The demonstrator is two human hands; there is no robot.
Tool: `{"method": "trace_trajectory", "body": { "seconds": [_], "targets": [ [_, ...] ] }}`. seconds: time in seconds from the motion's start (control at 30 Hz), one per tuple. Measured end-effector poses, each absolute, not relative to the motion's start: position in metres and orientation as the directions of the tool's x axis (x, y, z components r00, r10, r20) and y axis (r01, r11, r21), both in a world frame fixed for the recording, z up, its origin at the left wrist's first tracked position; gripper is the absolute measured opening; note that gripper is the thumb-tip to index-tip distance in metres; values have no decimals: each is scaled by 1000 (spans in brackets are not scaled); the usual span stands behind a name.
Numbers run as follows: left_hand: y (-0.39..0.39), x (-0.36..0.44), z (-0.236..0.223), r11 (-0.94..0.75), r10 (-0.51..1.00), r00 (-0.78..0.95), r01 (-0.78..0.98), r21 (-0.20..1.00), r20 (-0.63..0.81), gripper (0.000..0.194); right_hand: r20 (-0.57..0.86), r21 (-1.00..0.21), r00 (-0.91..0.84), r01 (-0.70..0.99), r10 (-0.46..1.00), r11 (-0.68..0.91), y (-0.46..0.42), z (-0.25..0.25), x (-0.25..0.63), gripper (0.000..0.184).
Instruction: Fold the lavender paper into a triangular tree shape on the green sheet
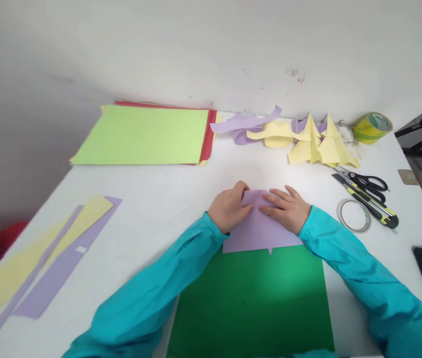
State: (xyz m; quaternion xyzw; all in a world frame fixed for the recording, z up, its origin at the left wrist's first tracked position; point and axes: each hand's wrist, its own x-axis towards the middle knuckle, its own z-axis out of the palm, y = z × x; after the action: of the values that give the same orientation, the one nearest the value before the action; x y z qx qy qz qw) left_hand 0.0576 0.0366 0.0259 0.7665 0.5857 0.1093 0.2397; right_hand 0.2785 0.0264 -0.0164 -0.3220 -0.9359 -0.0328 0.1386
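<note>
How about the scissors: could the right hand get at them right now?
Likely yes: mostly bare table lies between the right hand and the scissors, though that hand is on purple paper and a cutter lies beside them.

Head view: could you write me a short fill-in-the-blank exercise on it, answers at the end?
The left hand and right hand both touch a sheet coloured ____.
The top sheet of the stack by the wall is light ____.
The scissors have ____ handles.
The utility knife lies on the person's ____ side of the hands.

Missing words: purple; green; black; right.
</note>
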Motion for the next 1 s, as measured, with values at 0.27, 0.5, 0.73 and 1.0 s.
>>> {"method": "trace_trajectory", "body": {
  "seconds": [0.27, 0.5, 0.73, 1.0],
  "targets": [
    [18, 70, 5, -652, 754, 586, 614, 445, 296, 27, 350, -55, -722, 621, 597, 782, 26, -21, 276, 23],
    [2, 66, -25, -734, 679, 649, 580, 355, 343, 46, 409, -93, -686, 625, 602, 775, 28, -25, 279, 30],
    [-2, 65, -22, -782, 620, 696, 582, 221, 361, 46, 415, -85, -677, 636, 608, 767, 27, -17, 278, 32],
    [-1, 64, -23, -812, 567, 731, 573, 109, 380, 39, 347, -105, -691, 644, 635, 758, 26, -12, 278, 34]
  ]
}}
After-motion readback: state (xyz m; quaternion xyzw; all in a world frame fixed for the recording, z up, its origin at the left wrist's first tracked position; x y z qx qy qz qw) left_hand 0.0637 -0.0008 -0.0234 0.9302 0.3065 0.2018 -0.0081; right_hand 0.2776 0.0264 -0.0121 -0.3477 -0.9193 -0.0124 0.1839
